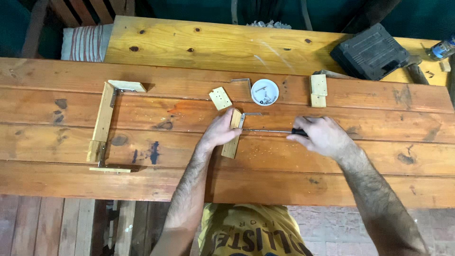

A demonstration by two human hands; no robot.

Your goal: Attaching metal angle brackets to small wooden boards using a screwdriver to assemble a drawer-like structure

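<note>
My left hand (219, 132) presses on a short pale wooden strip (231, 142) lying on the brown plank table (284, 180). A metal angle bracket (247, 115) sits against the strip's top end. My right hand (322, 136) grips the black handle of a screwdriver (270, 131). Its thin shaft runs left, with the tip at the strip beside the bracket.
A small wooden block (221, 98), a second bracket (242, 81), a white round dish of screws (265, 92) and another wood piece (318, 90) lie behind. A wooden U-shaped frame (105, 124) with brackets lies at the left. A black tool case (370, 51) sits far right.
</note>
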